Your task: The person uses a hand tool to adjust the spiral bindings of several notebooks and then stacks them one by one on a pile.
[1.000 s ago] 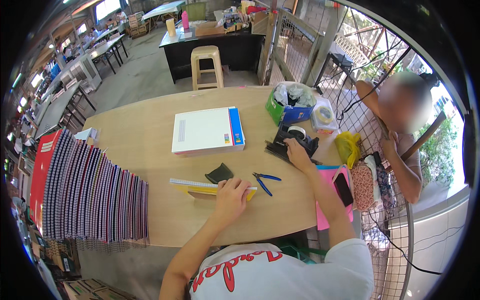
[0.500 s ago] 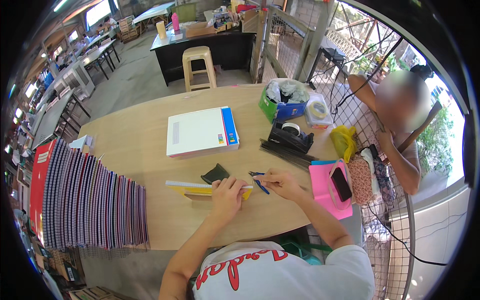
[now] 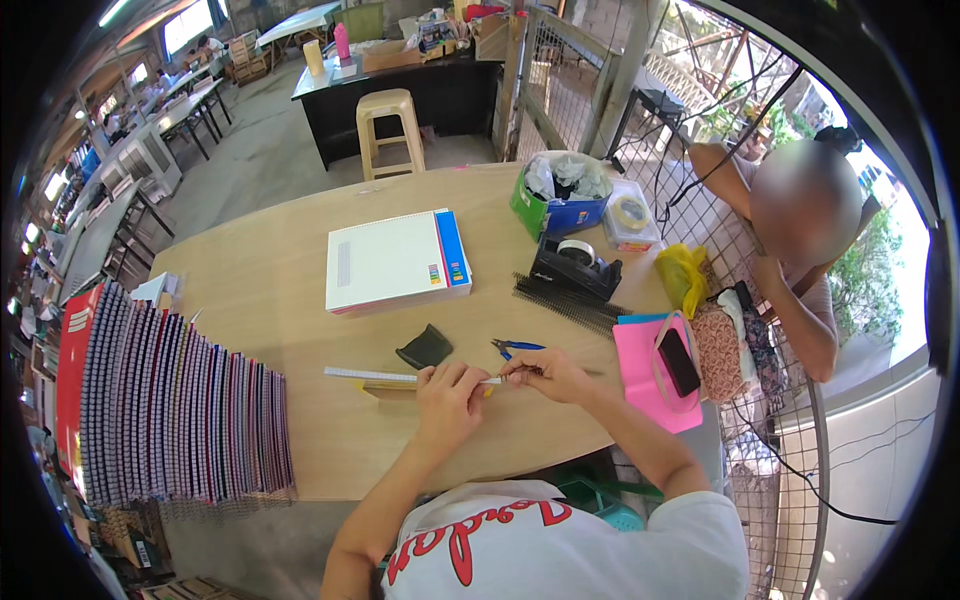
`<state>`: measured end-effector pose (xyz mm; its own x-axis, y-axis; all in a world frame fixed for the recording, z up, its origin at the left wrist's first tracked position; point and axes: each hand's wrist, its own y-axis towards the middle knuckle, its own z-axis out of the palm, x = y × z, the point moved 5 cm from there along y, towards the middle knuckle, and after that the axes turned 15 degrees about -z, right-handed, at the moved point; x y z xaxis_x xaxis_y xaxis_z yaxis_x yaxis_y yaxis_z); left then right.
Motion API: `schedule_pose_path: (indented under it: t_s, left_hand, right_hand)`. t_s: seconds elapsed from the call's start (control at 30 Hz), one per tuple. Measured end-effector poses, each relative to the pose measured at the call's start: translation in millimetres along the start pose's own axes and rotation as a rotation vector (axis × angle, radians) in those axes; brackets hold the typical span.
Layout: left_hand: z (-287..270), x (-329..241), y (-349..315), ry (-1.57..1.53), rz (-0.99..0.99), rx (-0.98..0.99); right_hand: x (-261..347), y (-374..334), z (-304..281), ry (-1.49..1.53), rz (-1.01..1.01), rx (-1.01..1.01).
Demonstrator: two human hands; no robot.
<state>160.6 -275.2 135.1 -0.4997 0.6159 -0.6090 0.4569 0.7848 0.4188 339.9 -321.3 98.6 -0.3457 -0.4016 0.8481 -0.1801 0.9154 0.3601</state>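
Observation:
My left hand is closed round a spiral notebook stood on edge, its white spine up and a yellow-brown cover showing below. At the notebook's right end, the fingers of my right hand are pinched together. A thin dark piece seems to be between them, too small to name. Just beyond that hand, blue-handled pliers lie on the table. A small black curved object rests behind the notebook.
At left stands a long row of spiral notebooks. A white notebook stack lies farther back. To the right are a tape dispenser, black binding coils, a box of plastic bags and a pink folder. A person leans behind the mesh.
The pliers, in my right hand before, now lie on the table. My right hand has moved left to the notebook's end. The notebook has tilted, showing less yellow.

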Motion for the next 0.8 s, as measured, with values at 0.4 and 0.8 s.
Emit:
schedule_pose_path:
  t_s: [0.4,0.8]
  left_hand:
    - [2,0,0,-0.009,0.020,-0.004]
    - [-4,0,4,-0.041,0.005,0.022]
  right_hand:
    - [30,6,2,-0.315,-0.027,0.151]
    - [39,-4,10,-0.564,-0.206,-0.012]
